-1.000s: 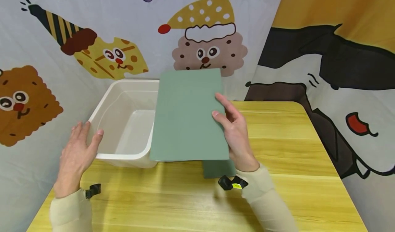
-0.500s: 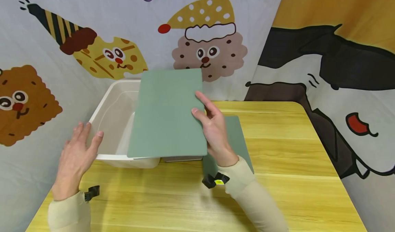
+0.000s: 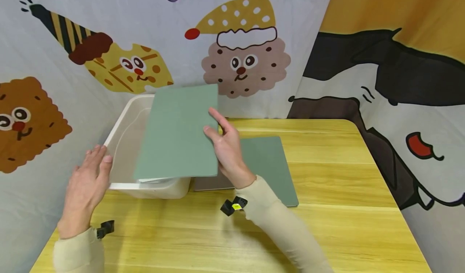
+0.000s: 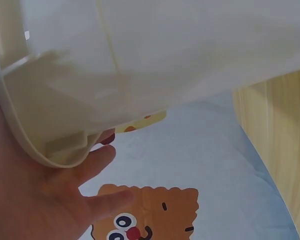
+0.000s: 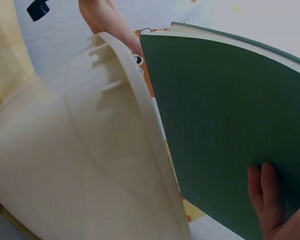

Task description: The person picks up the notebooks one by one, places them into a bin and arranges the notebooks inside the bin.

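Observation:
My right hand (image 3: 230, 152) holds a pale green notebook (image 3: 179, 132) by its right edge, thumb on the upper cover and fingers underneath. White pages show between its covers in the right wrist view, where the dark green underside (image 5: 220, 115) faces the camera. The notebook is tilted over the right part of a white plastic bin (image 3: 125, 144), hiding much of its inside. At the bin's left front corner, my left hand (image 3: 85, 184) touches the rim with its fingers fairly straight. In the left wrist view those fingers (image 4: 102, 165) reach past the rim.
A second green notebook (image 3: 270, 168) lies flat on the wooden table (image 3: 345, 176), right of the bin. Partly under my right hand lies a greyish-brown flat item (image 3: 212, 183). A cartoon-printed cloth (image 3: 308, 7) hangs behind the table.
My right hand has carried the notebook leftward over the bin, uncovering the second green notebook and the greyish-brown item. My left hand has shifted slightly left, its thumb drawing back toward the rim.

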Available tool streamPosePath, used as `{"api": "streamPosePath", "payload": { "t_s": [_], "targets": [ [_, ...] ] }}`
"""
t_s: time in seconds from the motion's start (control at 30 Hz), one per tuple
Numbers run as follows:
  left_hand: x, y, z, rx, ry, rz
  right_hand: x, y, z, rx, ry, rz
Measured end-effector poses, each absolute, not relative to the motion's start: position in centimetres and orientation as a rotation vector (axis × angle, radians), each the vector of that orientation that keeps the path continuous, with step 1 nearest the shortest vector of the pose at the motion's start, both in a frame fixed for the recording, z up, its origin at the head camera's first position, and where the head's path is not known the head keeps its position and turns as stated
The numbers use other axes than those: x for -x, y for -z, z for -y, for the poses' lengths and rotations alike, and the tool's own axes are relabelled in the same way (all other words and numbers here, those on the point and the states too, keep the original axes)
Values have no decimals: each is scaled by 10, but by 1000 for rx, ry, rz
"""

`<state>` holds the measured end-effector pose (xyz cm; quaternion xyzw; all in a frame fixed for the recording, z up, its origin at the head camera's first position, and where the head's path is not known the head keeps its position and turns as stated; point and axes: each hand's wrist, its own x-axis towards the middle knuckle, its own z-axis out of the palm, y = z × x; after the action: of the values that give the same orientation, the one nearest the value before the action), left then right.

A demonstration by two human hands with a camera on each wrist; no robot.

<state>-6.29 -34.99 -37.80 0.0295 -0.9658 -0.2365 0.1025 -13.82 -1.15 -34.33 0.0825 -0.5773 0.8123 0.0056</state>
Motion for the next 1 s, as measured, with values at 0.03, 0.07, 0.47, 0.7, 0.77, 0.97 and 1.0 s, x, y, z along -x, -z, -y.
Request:
{"api": "streamPosePath", "payload": {
  "t_s": [0.03,0.07,0.47,0.7,0.77,0.97,1.0],
  "targets": [
    [63,378,351,-80,705,2841,139,344,14,-258,-2539,1813],
    [64,378,351,-73,721,2833,141,345,16,-256,-2531,1822],
    [69,379,355,8,845,2839,151,345,46,-219,-2426,2001],
    [70,379,356,47,786,2868,156,343,65,-277,-2372,2097],
    [70,379,356,40,783,2874,157,342,69,-297,-2376,2111],
    [71,379,355,24,770,2890,158,338,81,-370,-2451,2140],
    [71,379,355,20,770,2895,158,338,83,-386,-2460,2150]
  ]
}}
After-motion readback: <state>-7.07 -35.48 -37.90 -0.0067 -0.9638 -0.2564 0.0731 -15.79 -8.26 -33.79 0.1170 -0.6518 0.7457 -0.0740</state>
